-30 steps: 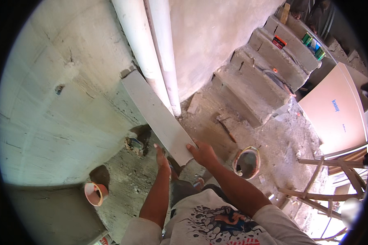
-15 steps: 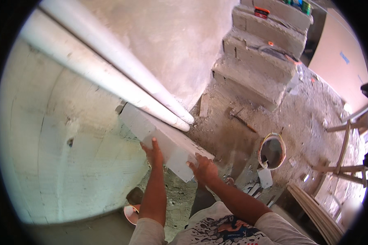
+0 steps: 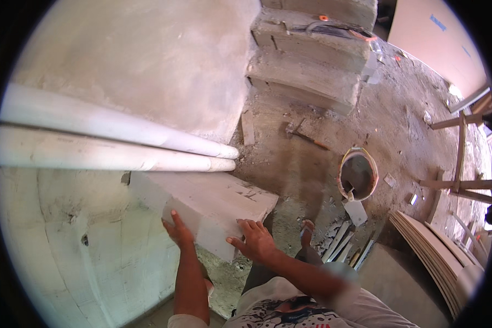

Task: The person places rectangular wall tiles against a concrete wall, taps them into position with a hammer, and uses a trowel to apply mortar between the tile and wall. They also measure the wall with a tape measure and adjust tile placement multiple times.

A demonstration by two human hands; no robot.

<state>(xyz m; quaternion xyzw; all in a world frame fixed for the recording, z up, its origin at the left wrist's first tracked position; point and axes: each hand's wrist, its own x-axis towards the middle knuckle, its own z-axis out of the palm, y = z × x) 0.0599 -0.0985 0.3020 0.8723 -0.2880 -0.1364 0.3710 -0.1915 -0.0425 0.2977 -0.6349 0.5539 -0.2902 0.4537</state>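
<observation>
A long pale grey building block point(image 3: 218, 199) lies at a slant between the light wall and my body, its far end close to two white pipes. Dark marks show on its upper face near the right end. My left hand point(image 3: 179, 232) presses against the near side of the block, thumb raised along it. Over the near right edge, my right hand point(image 3: 254, 240) grips with fingers on the upper face and thumb on the side. What the block rests on is hidden beneath it.
White pipes point(image 3: 115, 156) run along the wall to the block. Concrete steps point(image 3: 306, 82) rise ahead. A hammer point(image 3: 309, 138) and a bucket point(image 3: 359, 175) with a tool inside stand on the dusty floor. Stacked boards point(image 3: 426, 257) and a wooden trestle point(image 3: 459, 164) are at right.
My view has turned and shifted, so pipes, steps and bucket appear moved. Both hands stay on the block; the right hand's fingers now spread more over its upper face.
</observation>
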